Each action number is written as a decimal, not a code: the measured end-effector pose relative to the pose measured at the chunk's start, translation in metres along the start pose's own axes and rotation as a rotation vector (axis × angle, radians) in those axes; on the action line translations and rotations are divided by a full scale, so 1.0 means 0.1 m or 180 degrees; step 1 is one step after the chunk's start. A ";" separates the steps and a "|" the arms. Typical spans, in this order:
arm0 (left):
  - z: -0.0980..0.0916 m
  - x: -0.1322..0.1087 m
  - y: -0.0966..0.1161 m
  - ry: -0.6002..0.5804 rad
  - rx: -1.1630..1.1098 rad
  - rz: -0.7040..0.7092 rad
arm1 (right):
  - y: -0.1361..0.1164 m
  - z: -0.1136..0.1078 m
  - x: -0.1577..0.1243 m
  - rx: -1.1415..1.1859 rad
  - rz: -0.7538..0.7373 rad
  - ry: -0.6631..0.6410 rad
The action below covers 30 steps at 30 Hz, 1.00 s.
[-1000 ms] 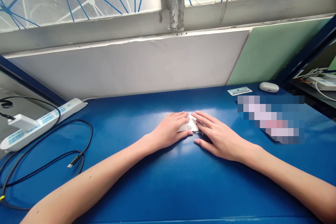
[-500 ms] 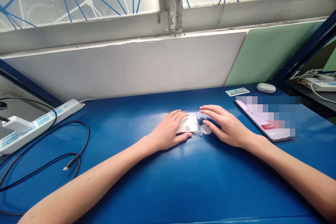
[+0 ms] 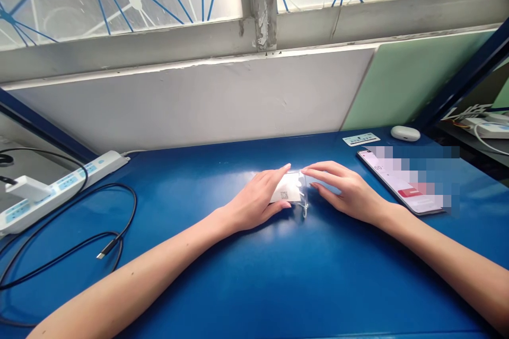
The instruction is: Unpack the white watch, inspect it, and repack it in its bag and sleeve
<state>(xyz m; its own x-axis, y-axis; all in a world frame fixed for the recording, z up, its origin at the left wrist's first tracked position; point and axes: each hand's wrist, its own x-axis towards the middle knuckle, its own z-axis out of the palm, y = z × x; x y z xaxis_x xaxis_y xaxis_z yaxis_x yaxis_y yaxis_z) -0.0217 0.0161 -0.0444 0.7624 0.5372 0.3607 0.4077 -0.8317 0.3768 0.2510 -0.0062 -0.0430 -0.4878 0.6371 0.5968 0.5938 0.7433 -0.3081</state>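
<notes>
A small clear plastic bag [image 3: 304, 190] holding a white card [image 3: 287, 189] with a printed square code lies at the middle of the blue table. My left hand [image 3: 258, 193] grips it from the left, thumb along the near edge and fingers over the far side, hiding its left part. Close to the bag's right edge is my right hand [image 3: 344, 188], its fingers stretched out and apart. One fingertip is at the bag's far right corner; whether it touches is unclear. The bag's near right corner juts out, crinkled and shiny.
At the right lie a phone [image 3: 401, 180] with its screen lit and partly blurred, a printed card [image 3: 361, 139] and a white earbud case [image 3: 405, 133]. On the left are a white power strip [image 3: 95, 167] and a looped black cable [image 3: 133, 190]. A wall panel [image 3: 199, 106] stands behind the table [image 3: 254, 286].
The round whitish disc that lay right of the card no longer shows. The bag's clear edge now stands out by my right fingertips. My left fingers have lifted slightly.
</notes>
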 end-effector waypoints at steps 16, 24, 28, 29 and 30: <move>-0.02 -0.04 0.01 -0.0125 -0.0557 0.0504 | -0.16 -0.06 0.05 0.1033 0.0235 0.0374; 0.02 -0.02 0.00 0.0356 -0.0483 0.0202 | -0.05 -0.06 0.09 0.1509 0.1393 0.0580; 0.02 0.01 0.03 0.0541 -0.0213 0.0003 | 0.07 -0.01 0.09 0.1706 0.1661 0.0474; 0.01 0.02 0.04 0.0527 -0.0158 0.0015 | 0.09 0.01 0.09 0.1730 0.1705 0.0409; 0.00 0.02 0.05 0.0491 -0.0103 0.0030 | 0.10 0.02 0.09 0.1756 0.1740 0.0324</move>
<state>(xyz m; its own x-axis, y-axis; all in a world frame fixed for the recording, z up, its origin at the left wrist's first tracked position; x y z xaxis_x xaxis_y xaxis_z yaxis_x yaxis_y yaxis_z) -0.0178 0.0131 -0.0416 0.6790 0.5466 0.4901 0.3827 -0.8332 0.3992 0.2510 0.0077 -0.0419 -0.1409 0.9400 0.3109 0.3160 0.3403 -0.8856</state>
